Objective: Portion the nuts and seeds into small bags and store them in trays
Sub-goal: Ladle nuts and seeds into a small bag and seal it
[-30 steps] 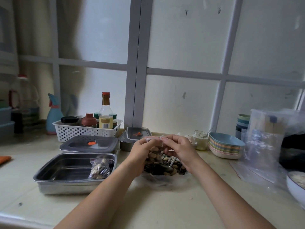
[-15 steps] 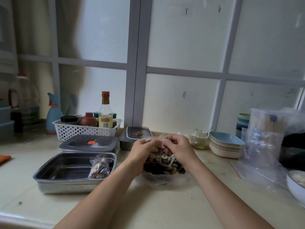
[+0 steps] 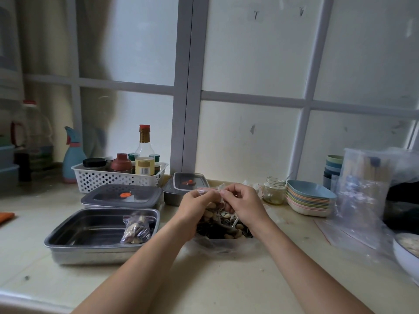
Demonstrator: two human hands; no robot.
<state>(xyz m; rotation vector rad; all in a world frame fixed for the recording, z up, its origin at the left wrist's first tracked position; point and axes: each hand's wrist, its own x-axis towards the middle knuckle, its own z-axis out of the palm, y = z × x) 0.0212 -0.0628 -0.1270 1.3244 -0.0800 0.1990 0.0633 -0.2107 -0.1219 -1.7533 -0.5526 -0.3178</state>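
Two hands work one small bag (image 3: 213,200): the left hand (image 3: 197,206) and right hand (image 3: 244,203) each pinch its top strip, fingers (image 3: 226,192) curled on the plastic. The strip runs side to side, mouth up, its nut-filled body hanging toward one pile of nuts and seeds (image 3: 224,232) just below the fingers on the counter (image 3: 226,279). Left of the fingers sit three trays: one open tray (image 3: 68,240) holding one filled bag (image 3: 136,230), a larger lidded tray (image 3: 122,197) and a smaller lidded tray (image 3: 181,181).
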